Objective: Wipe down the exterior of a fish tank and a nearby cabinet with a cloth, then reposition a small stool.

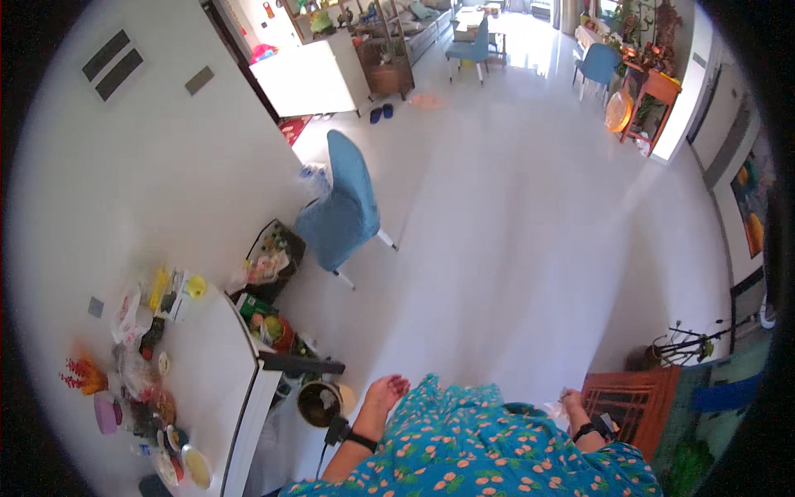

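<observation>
My left hand [388,391] hangs at my left side, palm partly up, fingers loosely curled and nothing in it. Beside it is a round bin [318,404] with something pale inside. My right hand [569,399] is low at my right side with bent fingers. A pale, translucent thing [551,409], perhaps a plastic bag, shows next to that hand; whether I grip it is unclear. Both wrists wear dark straps. To the left stands a white table [211,348] with a plate of pale yellow food [197,467], bowls and plastic bags along its wall side.
A blue chair [348,211] and a dark basket of goods [273,261] stand ahead on the left. White floor [484,248] stretches forward. A reddish wooden piece of furniture [630,404] and a potted plant [677,348] are at right. Slippers [381,113] lie farther off.
</observation>
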Action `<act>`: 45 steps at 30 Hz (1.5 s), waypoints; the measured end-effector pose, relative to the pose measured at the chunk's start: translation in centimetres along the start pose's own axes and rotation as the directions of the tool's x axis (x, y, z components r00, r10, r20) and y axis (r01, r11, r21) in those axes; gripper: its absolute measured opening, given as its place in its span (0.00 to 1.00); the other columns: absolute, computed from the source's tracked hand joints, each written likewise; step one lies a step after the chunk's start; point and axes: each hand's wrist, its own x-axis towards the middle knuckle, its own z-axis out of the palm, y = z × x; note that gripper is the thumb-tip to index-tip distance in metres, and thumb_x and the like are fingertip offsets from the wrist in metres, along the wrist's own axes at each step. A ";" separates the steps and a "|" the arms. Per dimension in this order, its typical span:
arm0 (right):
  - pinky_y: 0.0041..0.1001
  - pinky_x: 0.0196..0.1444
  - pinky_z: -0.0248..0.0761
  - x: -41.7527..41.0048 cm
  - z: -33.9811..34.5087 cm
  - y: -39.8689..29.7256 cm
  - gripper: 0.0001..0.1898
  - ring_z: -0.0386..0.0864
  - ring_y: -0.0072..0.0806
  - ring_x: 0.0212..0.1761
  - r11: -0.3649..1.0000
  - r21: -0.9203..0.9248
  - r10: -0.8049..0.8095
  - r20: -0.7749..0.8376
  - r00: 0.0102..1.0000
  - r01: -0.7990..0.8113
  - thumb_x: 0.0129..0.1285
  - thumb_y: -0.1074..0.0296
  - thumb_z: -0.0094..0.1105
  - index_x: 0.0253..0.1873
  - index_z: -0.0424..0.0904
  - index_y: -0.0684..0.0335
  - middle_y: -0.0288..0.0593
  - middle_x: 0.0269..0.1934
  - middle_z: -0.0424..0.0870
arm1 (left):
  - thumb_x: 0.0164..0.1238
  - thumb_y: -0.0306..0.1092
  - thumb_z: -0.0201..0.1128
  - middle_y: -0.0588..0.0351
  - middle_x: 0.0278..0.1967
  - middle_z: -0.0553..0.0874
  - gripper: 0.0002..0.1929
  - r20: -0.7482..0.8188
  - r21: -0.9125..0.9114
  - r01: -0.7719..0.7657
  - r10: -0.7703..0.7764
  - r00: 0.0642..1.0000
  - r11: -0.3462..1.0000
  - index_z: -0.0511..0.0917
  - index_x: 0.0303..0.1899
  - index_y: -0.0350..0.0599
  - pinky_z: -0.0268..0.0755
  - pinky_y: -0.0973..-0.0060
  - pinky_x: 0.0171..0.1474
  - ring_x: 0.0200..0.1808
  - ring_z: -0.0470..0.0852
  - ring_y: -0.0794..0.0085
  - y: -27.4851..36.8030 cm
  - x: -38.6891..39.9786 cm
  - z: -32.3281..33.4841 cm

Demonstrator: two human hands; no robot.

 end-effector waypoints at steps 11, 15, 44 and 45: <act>0.31 0.32 0.76 7.8 7.8 -14.3 0.06 0.82 0.31 0.29 0.999 0.014 -0.039 0.245 0.969 0.036 0.46 0.74 0.62 0.32 0.85 0.63 0.41 0.27 0.85 | 0.69 0.34 0.50 0.41 0.35 0.84 0.10 -0.216 -0.140 0.053 -0.083 0.973 0.989 0.75 0.39 0.36 0.78 0.54 0.41 0.38 0.84 0.49 8.0 4.2 -2.6; 0.33 0.38 0.77 7.9 7.6 -17.8 0.13 0.83 0.35 0.31 0.867 -0.481 -0.025 0.221 0.975 0.131 0.43 0.60 0.66 0.33 0.86 0.60 0.46 0.30 0.86 | 0.69 0.34 0.50 0.41 0.35 0.84 0.10 -0.139 -0.134 0.000 -0.018 0.990 0.991 0.75 0.38 0.36 0.78 0.55 0.40 0.37 0.84 0.50 13.5 9.7 -0.5; 0.28 0.31 0.78 30.8 20.5 -56.0 0.05 0.84 0.28 0.25 0.800 -0.274 -0.312 0.571 0.759 0.534 0.52 0.74 0.58 0.31 0.85 0.61 0.42 0.25 0.85 | 0.70 0.31 0.49 0.43 0.36 0.82 0.08 -0.065 -0.180 -0.008 -0.003 0.998 0.984 0.73 0.38 0.36 0.76 0.58 0.46 0.40 0.82 0.54 37.3 26.4 13.9; 0.28 0.30 0.78 31.4 21.4 -58.5 0.05 0.83 0.28 0.25 0.636 -0.247 -0.442 0.660 0.607 0.731 0.53 0.74 0.58 0.31 0.84 0.62 0.42 0.26 0.85 | 0.70 0.30 0.48 0.43 0.35 0.82 0.07 -0.067 -0.164 -0.036 0.025 0.997 0.986 0.72 0.38 0.37 0.76 0.57 0.46 0.40 0.82 0.53 37.7 27.1 15.3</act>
